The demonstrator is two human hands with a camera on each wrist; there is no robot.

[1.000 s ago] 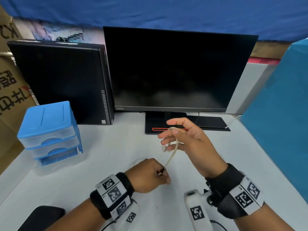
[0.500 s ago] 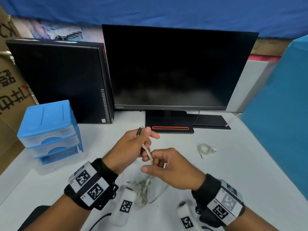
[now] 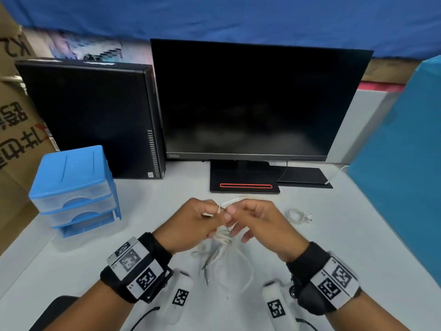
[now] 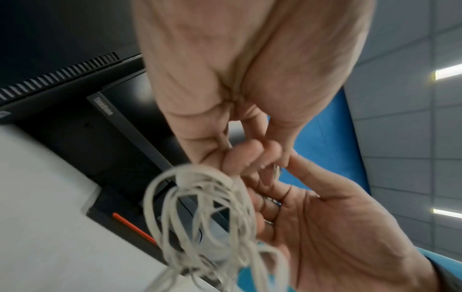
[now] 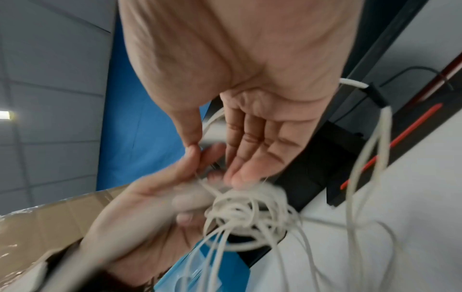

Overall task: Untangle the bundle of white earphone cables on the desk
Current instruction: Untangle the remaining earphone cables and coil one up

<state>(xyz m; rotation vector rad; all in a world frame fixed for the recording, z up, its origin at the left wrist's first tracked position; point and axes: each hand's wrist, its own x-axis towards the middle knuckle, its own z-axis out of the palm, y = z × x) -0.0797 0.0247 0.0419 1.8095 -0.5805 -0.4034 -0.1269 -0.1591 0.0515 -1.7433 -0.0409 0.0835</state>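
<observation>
The bundle of white earphone cables (image 3: pixel 222 238) hangs just above the white desk (image 3: pixel 358 247), and its loose strands and a plug trail down onto the surface. Fingertip to fingertip over the bundle, my left hand (image 3: pixel 214 211) and right hand (image 3: pixel 230 212) each pinch a strand near its top. A short white cable end pokes up between them. In the left wrist view the tangle (image 4: pixel 200 207) dangles below my curled fingers. In the right wrist view the knot (image 5: pixel 245 207) sits under my right hand (image 5: pixel 220 158), whose other fingers stay fairly straight.
A second small coil of white earphones (image 3: pixel 298 216) lies on the desk right of my hands. Behind stand a black monitor (image 3: pixel 250 103) on its base and a black computer tower (image 3: pixel 95 115). A blue drawer unit (image 3: pixel 74 187) is at left, a blue partition (image 3: pixel 405 175) at right.
My left hand, which held the plug end up high, has come down level with the right. Both hands now meet over the bundle, which has lifted off the desk.
</observation>
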